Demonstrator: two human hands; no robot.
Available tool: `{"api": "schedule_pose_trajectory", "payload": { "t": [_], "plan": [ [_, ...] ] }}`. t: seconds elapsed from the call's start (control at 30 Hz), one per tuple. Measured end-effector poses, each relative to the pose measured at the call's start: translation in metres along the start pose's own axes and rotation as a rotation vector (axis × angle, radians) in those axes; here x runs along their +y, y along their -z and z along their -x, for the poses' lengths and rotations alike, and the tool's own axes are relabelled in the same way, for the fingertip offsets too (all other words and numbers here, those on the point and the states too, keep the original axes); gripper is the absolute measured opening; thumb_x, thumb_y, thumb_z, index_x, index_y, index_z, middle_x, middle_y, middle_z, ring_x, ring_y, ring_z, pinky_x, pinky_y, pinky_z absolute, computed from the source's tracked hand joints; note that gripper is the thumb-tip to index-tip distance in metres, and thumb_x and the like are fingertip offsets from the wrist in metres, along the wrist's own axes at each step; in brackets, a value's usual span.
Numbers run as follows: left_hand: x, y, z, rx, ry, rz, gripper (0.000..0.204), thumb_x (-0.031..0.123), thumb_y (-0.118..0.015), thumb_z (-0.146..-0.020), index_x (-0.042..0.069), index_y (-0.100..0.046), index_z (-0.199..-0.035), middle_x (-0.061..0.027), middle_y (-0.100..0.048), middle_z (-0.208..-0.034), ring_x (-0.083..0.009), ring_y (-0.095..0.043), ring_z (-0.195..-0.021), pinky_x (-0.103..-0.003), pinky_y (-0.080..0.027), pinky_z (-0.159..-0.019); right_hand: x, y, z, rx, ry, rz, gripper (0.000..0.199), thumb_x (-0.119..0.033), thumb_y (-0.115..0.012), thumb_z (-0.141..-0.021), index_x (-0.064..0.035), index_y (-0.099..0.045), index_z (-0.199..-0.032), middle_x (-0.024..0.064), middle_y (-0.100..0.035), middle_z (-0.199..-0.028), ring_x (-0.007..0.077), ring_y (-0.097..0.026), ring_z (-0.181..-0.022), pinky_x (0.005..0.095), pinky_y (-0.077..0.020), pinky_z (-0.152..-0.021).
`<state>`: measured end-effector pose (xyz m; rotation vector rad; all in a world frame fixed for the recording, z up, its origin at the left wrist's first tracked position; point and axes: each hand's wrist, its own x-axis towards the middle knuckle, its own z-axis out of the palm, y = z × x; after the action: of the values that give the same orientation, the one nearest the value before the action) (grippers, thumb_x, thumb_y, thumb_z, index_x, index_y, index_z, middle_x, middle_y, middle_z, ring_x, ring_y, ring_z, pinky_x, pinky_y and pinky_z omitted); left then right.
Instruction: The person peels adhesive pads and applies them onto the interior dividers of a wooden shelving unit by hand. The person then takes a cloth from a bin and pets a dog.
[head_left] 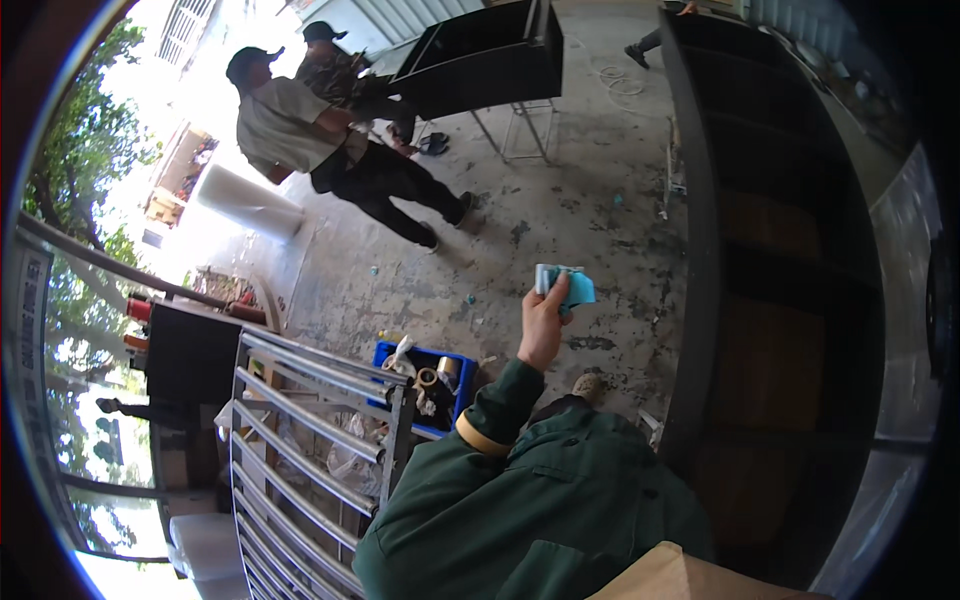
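Note:
My left hand [541, 325] reaches forward over the floor, thumb on top, closed on a light-blue sheet [580, 289]. The sheet looks folded or bunched, with a whitish part on its left side; whether it is paper, film or cloth I cannot tell. A yellow band [481, 437] circles the dark green sleeve of that arm. Of my right hand nothing shows. Along the lower edge, in front of my green jacket, is a brown piece like cardboard or paper [680, 575].
A tall black shelf unit [690, 330] stands close on my right. At left are a metal tube rack [310, 420] and a blue crate [465, 375] holding tape rolls and scraps. Two people [300, 130] stand by a black box-shaped cabinet [480, 75] on metal legs, further off.

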<state>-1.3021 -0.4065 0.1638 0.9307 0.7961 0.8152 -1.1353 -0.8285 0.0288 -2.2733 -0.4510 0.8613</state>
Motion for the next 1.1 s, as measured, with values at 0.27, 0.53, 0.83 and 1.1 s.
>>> {"api": "schedule_pose_trajectory", "payload": {
  "t": [0.27, 0.53, 0.83, 1.1],
  "plan": [
    [-0.001, -0.001, -0.001, -0.01, 0.005, 0.02, 0.015, 0.024, -0.056, -0.088, 0.01, -0.057, -0.09, 0.0045, -0.055, -0.076, -0.0036, -0.049, -0.063, -0.02, -0.035, -0.049, -0.053, -0.002, 0.0, 0.013, 0.138, -0.103, 0.027, -0.027, -0.055, -0.076, -0.0072, -0.066, -0.09, 0.0159, -0.064, -0.091, 0.0307, -0.063, -0.084, 0.0407, -0.051, -0.071],
    [0.0, -0.012, -0.006, -0.026, -0.009, -0.015, 0.016, 0.025, -0.056, -0.088, 0.008, -0.057, -0.088, 0.0035, -0.055, -0.076, -0.0035, -0.048, -0.061, -0.021, -0.033, -0.048, -0.101, -0.009, -0.015, -0.056, 0.275, -0.17, 0.027, -0.027, -0.055, -0.076, -0.0073, -0.067, -0.09, 0.0159, -0.064, -0.091, 0.031, -0.063, -0.084, 0.0408, -0.051, -0.071],
    [-0.018, -0.01, 0.007, -0.044, 0.042, 0.019, 0.016, 0.025, -0.056, -0.088, 0.009, -0.056, -0.087, 0.0029, -0.054, -0.076, -0.0048, -0.047, -0.062, -0.022, -0.034, -0.049, -0.038, -0.006, -0.012, -0.088, 0.151, -0.012, 0.026, -0.027, -0.056, -0.075, -0.0073, -0.067, -0.09, 0.0159, -0.064, -0.091, 0.0313, -0.063, -0.085, 0.0409, -0.051, -0.071],
    [-0.012, -0.017, 0.004, 0.068, 0.033, -0.061, 0.013, 0.021, -0.062, -0.083, 0.01, -0.055, -0.086, 0.0029, -0.053, -0.073, -0.0059, -0.048, -0.059, -0.021, -0.036, -0.048, 0.121, -0.049, 0.042, -0.244, -0.153, 0.438, 0.026, -0.026, -0.057, -0.075, -0.0074, -0.067, -0.09, 0.0158, -0.064, -0.092, 0.0315, -0.063, -0.085, 0.0409, -0.051, -0.072]
  ]
}}
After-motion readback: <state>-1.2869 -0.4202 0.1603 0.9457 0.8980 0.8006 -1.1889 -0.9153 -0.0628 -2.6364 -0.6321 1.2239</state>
